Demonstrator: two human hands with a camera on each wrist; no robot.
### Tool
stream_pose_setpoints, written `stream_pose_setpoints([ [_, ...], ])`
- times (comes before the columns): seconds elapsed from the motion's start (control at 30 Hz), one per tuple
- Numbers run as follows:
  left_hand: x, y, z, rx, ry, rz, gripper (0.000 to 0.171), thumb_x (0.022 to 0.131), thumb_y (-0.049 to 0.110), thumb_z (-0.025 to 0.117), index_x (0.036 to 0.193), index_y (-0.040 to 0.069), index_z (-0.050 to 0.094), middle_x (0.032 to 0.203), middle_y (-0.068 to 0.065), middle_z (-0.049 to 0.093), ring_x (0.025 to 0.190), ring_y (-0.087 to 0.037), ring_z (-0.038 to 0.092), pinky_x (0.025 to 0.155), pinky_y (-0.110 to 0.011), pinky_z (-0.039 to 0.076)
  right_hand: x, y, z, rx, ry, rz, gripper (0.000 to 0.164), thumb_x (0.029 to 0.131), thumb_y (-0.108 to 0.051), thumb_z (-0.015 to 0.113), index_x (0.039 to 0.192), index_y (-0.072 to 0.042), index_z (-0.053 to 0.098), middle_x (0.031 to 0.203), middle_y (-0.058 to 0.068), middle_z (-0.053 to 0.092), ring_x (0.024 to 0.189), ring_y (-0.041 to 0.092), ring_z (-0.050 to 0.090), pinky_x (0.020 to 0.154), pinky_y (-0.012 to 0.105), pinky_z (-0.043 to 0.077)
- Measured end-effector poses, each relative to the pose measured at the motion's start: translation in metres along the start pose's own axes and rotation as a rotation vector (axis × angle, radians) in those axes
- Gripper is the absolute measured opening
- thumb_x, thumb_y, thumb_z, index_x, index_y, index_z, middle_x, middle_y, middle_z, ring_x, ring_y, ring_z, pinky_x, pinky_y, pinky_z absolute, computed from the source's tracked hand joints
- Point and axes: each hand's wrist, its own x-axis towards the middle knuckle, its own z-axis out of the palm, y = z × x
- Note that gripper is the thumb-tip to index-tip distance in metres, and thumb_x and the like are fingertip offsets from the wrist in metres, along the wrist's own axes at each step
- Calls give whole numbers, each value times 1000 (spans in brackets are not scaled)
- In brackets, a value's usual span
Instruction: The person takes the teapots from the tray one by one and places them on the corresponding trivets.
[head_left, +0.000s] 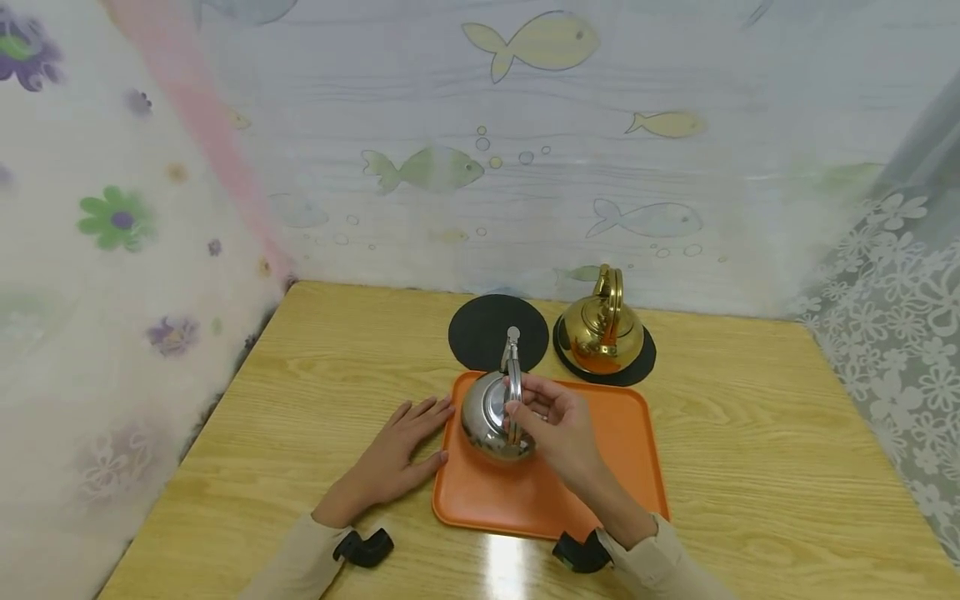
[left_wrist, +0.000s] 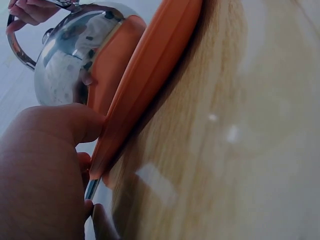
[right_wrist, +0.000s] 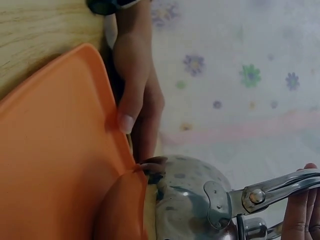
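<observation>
A shiny silver kettle (head_left: 480, 421) is at the left part of an orange tray (head_left: 600, 479); whether its base touches the tray I cannot tell. My right hand (head_left: 564, 429) grips the kettle's upright handle (head_left: 515, 383) between thumb and fingers. With fingers stretched out, my left hand (head_left: 397, 457) lies against the tray's left edge. In the left wrist view the left thumb (left_wrist: 85, 122) touches the outside of the rim. The right wrist view shows the kettle's side (right_wrist: 187, 195), with the right fingers (right_wrist: 300, 215) at the handle.
Behind the tray lies a black round mat (head_left: 483, 329). To its right a gold kettle (head_left: 592, 333) stands on a second black mat (head_left: 639, 368). The wooden table (head_left: 750, 442) meets a fish-patterned curtain (head_left: 420, 233) at the back and a floral one on the left.
</observation>
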Motion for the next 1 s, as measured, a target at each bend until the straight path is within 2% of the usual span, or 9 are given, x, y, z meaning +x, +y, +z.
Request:
stream_pose_setpoints([
  [0.47,1,1,-1,-12,5,2,63,99,35,64,154,12,46,162,-4,40,150,-33,36,121,-63,19,12,5,-5,3,49,-24,33,94,4,65,125,14,63,89,-3,68,79,7,69,65,20,57],
  [0.73,1,0,-1,-7,6,0,63,98,36,64,154,12,47,162,-2,39,150,-32,35,122,-62,18,18,5,-8,0,49,-59,32,94,5,65,125,15,63,88,-2,69,77,8,69,62,20,57],
  [1.0,1,0,-1,-6,1,-2,63,99,36,64,155,13,46,163,-2,39,150,-31,35,122,-61,18,22,5,-9,-19,76,-54,32,94,5,65,125,12,64,89,-3,69,79,7,70,61,18,56],
])
